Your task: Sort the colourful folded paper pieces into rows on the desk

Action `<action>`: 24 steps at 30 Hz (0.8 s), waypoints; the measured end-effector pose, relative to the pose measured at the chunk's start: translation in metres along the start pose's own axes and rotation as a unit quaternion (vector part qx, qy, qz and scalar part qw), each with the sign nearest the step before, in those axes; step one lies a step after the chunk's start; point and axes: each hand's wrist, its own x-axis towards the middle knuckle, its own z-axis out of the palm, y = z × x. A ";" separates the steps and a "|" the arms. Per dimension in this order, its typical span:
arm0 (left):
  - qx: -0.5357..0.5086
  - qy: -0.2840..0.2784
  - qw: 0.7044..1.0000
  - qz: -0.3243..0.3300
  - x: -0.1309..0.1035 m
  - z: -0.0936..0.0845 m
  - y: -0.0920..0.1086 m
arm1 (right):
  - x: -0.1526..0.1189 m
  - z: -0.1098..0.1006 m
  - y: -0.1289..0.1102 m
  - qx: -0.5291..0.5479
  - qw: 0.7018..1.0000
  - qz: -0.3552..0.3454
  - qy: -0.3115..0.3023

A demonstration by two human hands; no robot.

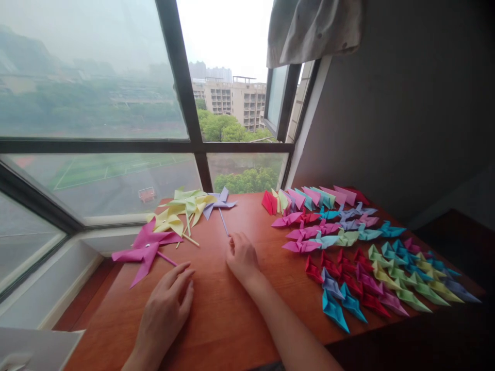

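A wooden table (pixel 209 319) is supporting everything; the left hand (pixel 164 304) is lying loosely spread beside the magenta pinwheel (pixel 144 248). The right hand (pixel 243 257) is pinching the stick (pixel 223 222) of the lavender pinwheel (pixel 219 203) at the far edge, seemingly positioning it; any shift is calling for gentleness.

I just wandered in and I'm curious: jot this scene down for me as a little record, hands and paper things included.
Left hand: loosely open, near the pink stick of the pink pinwheel
Right hand: at the near end of the purple pinwheel's stick; grip unclear
Yellow pinwheels: overlapping, between the pink and purple ones
Paper birds: rows on the right side
Paper boats: nearer than the birds
Table: reddish-brown
Window: beyond the table
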 end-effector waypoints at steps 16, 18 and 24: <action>-0.196 -0.080 0.976 0.046 -0.020 0.023 0.134 | -0.182 -0.086 0.034 0.166 0.982 -0.045 0.082; -0.207 -0.102 0.971 0.061 -0.022 0.026 0.155 | -0.198 -0.113 0.054 0.147 0.983 -0.028 0.107; -0.212 -0.159 0.959 0.097 -0.018 0.037 0.201 | -0.232 -0.200 0.121 0.015 0.974 0.108 0.200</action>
